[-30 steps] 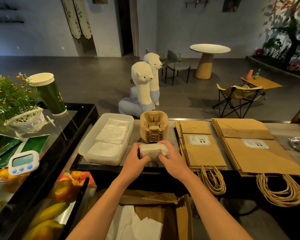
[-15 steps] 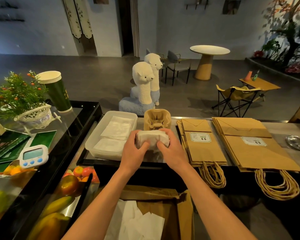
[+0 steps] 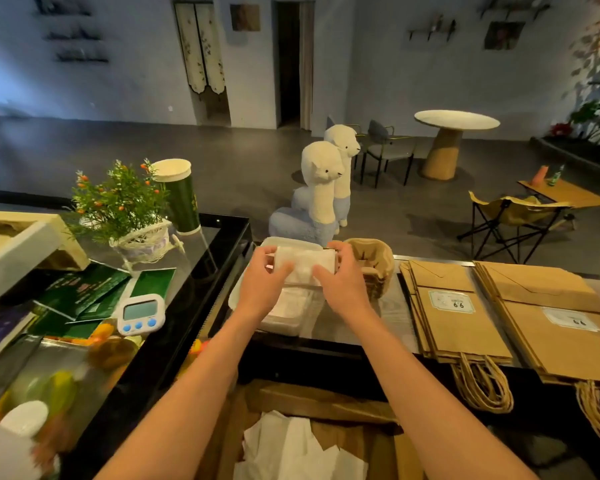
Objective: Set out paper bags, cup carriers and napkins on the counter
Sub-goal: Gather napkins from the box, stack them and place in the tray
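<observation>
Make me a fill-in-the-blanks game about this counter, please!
The left hand and right hand together hold a stack of white ____.
The brown cup carriers stand to the ____ of the white tray.
The paper bags lie flat in ____ stacks.
The timer has ____ blue buttons.
Missing words: napkins; right; two; three.
</observation>
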